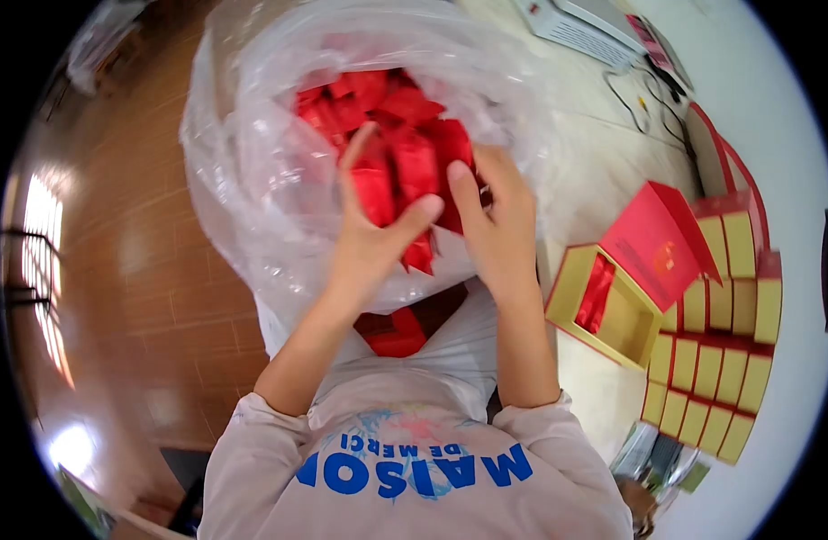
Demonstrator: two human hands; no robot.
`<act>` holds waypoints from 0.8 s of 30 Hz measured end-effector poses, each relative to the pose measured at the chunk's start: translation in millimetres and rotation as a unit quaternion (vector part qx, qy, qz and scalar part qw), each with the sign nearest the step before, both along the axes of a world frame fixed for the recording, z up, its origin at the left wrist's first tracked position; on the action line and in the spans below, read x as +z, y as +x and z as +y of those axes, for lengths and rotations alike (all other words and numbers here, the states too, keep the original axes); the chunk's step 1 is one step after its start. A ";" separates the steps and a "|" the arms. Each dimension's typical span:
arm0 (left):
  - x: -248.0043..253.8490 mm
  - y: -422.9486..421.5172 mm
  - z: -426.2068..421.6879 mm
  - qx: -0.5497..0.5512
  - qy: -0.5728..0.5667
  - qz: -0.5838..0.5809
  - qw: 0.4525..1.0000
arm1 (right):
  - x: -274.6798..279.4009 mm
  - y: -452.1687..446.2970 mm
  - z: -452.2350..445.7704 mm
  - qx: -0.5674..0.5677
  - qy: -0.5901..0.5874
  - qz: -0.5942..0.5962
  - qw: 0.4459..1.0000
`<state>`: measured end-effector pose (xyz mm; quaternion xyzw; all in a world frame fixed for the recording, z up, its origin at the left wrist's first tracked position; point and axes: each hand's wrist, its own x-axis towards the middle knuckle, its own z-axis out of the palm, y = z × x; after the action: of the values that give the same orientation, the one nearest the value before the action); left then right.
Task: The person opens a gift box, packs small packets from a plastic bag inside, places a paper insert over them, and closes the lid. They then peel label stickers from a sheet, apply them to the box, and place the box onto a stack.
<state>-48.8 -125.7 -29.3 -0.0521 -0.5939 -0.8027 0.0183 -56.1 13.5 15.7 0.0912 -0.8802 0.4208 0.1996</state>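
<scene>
A large clear plastic bag (252, 207) stands before me, its mouth rolled wide around a heap of shiny red packets (369, 88). My left hand (364, 238) grips red packets (416, 166) over the bag's mouth, thumb across the front and fingers behind. On the other side, my right hand (499, 220) pinches a darker red packet (450, 139) with its thumb in front. Both hands are close together and the packets are slightly blurred. The exact number held cannot be told.
At the right, an open red-lidded box (567, 283) holds a red packet (597, 292) in its yellow inside. Several yellow-and-red boxes (702, 387) are stacked beyond it. A white device (580, 31) and black cables (657, 99) lie at the table's far end.
</scene>
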 end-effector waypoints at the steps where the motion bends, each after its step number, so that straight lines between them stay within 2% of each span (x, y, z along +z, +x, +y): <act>1: 6.7 -0.4 18.9 -0.035 -0.025 0.035 0.998 | 4.7 14.7 11.6 -0.006 -0.034 -0.018 0.999; 2: 18.1 4.0 40.7 -0.098 0.029 0.027 0.994 | 9.3 27.3 25.3 -0.014 -0.068 -0.032 0.997; 4: 5.6 7.9 80.3 -0.183 0.016 0.073 0.980 | 20.6 55.2 66.3 -0.036 -0.133 -0.073 0.988; 6: 29.6 20.5 112.6 -0.284 0.058 0.054 0.956 | 33.2 85.3 101.5 -0.058 -0.178 -0.072 0.980; 8: 38.6 26.8 148.5 -0.335 0.032 0.121 0.934 | 44.2 111.1 139.1 -0.094 -0.165 -0.075 0.979; 10: 42.4 31.5 189.3 -0.382 0.054 0.148 0.910 | 54.9 131.5 170.7 -0.124 -0.202 -0.057 0.970; 14: 53.2 37.6 255.3 -0.414 -0.027 0.210 0.886 | 51.6 152.9 227.2 -0.189 -0.335 -0.052 0.922; 15: 47.7 35.2 269.0 -0.452 -0.053 0.195 0.869 | 47.8 154.2 237.4 -0.186 -0.346 -0.043 0.919; 16: 41.2 37.7 275.8 -0.456 -0.059 0.195 0.866 | 40.4 156.3 245.9 -0.188 -0.352 -0.040 0.916; 18: 29.4 41.9 286.9 -0.441 -0.149 0.206 0.861 | 19.5 160.3 263.0 -0.207 -0.370 -0.056 0.904; 20: 15.2 48.8 284.7 -0.427 -0.158 0.199 0.868 | -1.2 163.9 271.3 -0.202 -0.365 -0.066 0.907; 22: 4.5 50.2 278.2 -0.273 -0.352 0.353 0.823 | -21.1 166.8 271.2 -0.209 -0.364 -0.123 0.899; 23: 3.5 50.9 275.1 -0.219 -0.371 0.381 0.818 | -29.6 165.6 271.0 -0.203 -0.372 -0.120 0.898; 24: 5.2 48.4 270.8 -0.228 -0.380 0.380 0.812 | -31.7 167.1 274.9 -0.180 -0.364 -0.129 0.905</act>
<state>-0.4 145.2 -24.1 -0.4900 -0.7685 -0.4098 0.0378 111.1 288.4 -16.0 -0.2028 -0.6852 0.6772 0.1757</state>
